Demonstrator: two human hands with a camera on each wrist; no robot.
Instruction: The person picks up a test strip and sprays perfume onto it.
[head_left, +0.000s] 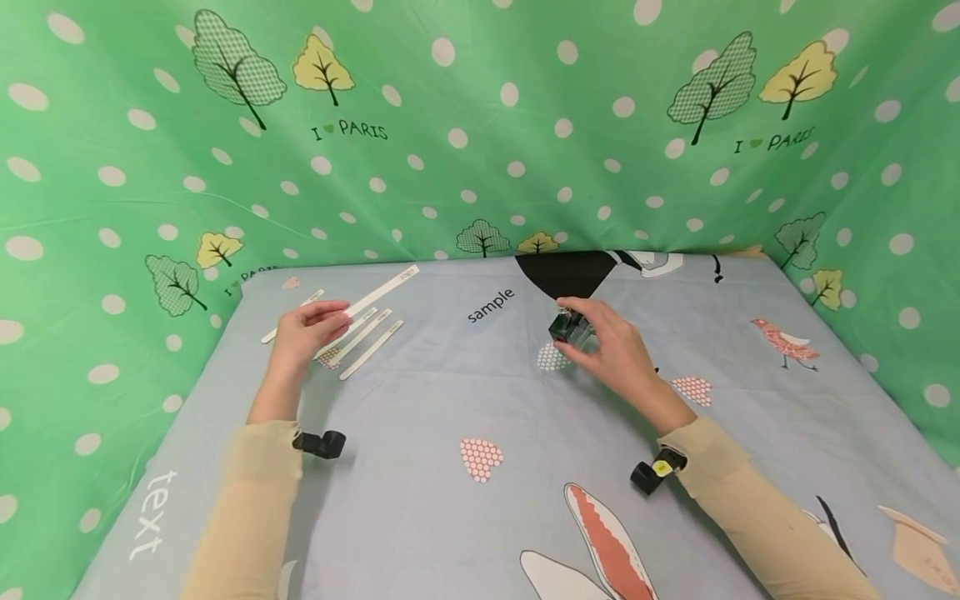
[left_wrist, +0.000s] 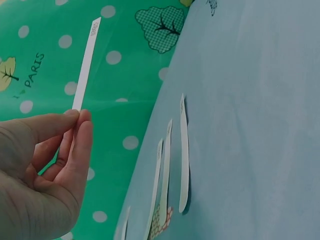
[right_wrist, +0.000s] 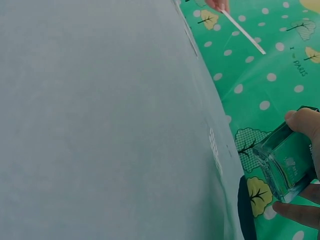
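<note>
My left hand [head_left: 306,332] pinches a white paper perfume test strip [head_left: 384,288] between thumb and fingers. Small print marks the strip's pointed far end, plain in the left wrist view on the same strip [left_wrist: 87,67]. Below that hand, several more test strips [head_left: 372,350] lie side by side on the cloth. On the other side, my right hand [head_left: 619,348] grips a perfume bottle [head_left: 576,328] of clear glass with a dark top, raised over the cloth. The right wrist view shows the bottle's [right_wrist: 286,162] thick glass base tilted; fingers cover part of it.
A grey-blue printed cloth [head_left: 420,400] covers the table. Green dotted fabric [head_left: 480,108] hangs behind it and along both sides. Black camera mounts sit at the left wrist [head_left: 321,444] and the right wrist [head_left: 657,472].
</note>
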